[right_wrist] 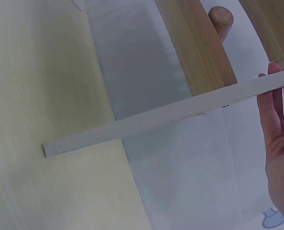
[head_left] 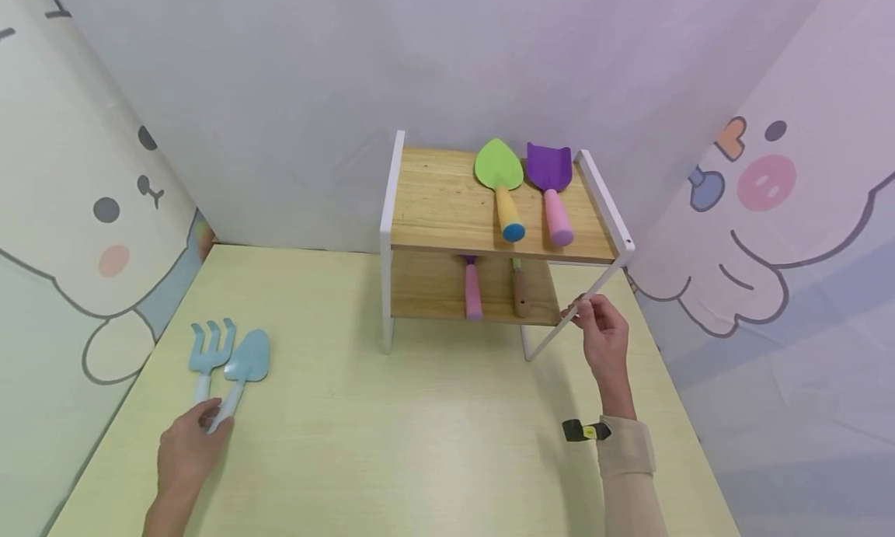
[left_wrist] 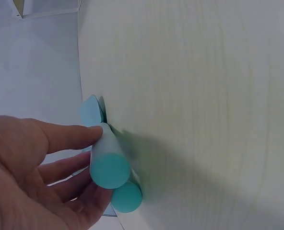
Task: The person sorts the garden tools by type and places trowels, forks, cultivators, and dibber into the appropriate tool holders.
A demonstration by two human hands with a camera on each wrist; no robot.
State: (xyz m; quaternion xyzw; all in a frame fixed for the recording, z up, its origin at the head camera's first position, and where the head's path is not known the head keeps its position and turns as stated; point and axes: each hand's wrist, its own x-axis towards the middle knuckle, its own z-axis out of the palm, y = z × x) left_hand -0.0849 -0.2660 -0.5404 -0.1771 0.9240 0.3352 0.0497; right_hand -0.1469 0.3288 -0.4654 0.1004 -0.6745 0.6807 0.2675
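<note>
At the table's left, my left hand (head_left: 189, 448) pinches the pale handle of a light blue trowel (head_left: 248, 356) between thumb and fingers. Beside it lies a light blue hand fork (head_left: 210, 354). In the left wrist view, the trowel's teal handle end (left_wrist: 110, 171) points at the camera, the fork's handle end (left_wrist: 127, 197) just below it. My right hand (head_left: 604, 335) holds the white side bar (right_wrist: 147, 120) of a two-tier wooden shelf (head_left: 433, 203), its fingers curled behind the bar.
A green trowel (head_left: 499, 165) and a purple shovel (head_left: 549, 168) lie on the upper tier. On the lower tier are a pink-handled tool (head_left: 473, 292) and a brown-handled tool (head_left: 520, 292), their heads mostly hidden. Patterned curtains (head_left: 294, 94) surround the table (head_left: 391, 444).
</note>
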